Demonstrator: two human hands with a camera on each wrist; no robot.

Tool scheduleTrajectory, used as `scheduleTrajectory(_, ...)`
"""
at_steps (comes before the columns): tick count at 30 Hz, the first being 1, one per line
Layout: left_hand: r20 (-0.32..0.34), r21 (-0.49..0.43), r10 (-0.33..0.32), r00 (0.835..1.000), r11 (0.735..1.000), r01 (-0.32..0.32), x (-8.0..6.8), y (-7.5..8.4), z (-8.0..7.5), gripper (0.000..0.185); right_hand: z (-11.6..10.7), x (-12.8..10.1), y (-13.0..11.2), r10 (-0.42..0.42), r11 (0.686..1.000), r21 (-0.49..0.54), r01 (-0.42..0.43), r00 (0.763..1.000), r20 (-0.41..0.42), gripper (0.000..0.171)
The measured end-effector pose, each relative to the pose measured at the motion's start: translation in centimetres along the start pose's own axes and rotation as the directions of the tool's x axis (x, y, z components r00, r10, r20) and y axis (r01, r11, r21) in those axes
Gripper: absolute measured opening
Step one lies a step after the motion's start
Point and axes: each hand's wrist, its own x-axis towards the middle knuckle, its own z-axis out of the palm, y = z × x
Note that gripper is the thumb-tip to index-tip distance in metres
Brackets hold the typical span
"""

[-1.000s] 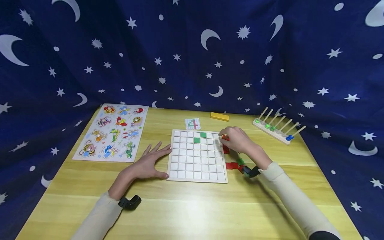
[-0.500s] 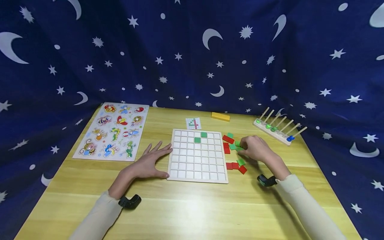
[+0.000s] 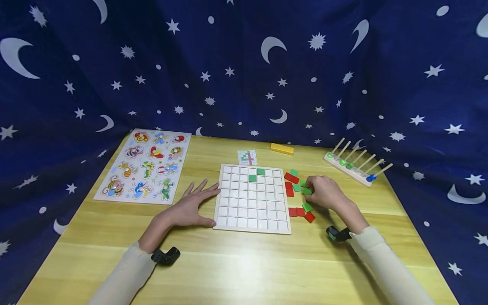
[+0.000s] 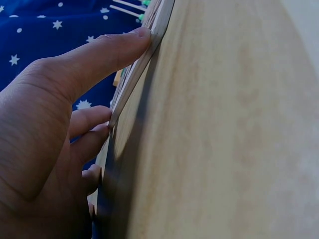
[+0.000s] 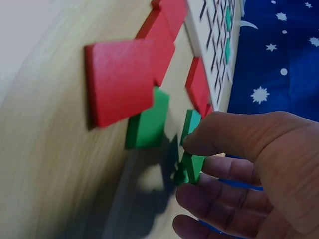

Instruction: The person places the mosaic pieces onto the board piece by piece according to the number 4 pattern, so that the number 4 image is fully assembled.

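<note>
White grid [image 3: 253, 204], two green tiles [image 3: 261, 171] inside, left hand [image 3: 192, 208] spread against it, right hand [image 3: 324, 192] seemingly pinching a loose tile [image 5: 195, 167]

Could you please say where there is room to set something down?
Bare: the near tabletop between the sleeves, and between the yellow block and peg rack. Crowded: right of the grid board, with red tiles, green tiles and the right hand.

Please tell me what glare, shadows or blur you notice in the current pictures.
Head view: bright glare on the table nearer the wearer than the grid board, and a soft shadow beside the right sleeve; left wrist view: dark shadow along the board's edge; right wrist view: dark shadow near the right hand, foreground wood grain blurred.
</note>
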Motion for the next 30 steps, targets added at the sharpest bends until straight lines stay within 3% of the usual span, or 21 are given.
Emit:
scheduleTrajectory(13,-0.005,-0.013,-0.006,1.0,1.0,0.006,-0.4,-0.2,0.3,0.101,-0.1,1.6,-4.7,-0.121,0.992,0.025,0.123,0.991,-0.064,0.027)
scheduleTrajectory(30,-0.002,-0.007,0.017,1.0,1.0,-0.017,0.0,0.1,0.1,0.1,2.5,6.4,-12.2,-0.287,0.951,0.101,0.293,0.955,-0.071,0.021)
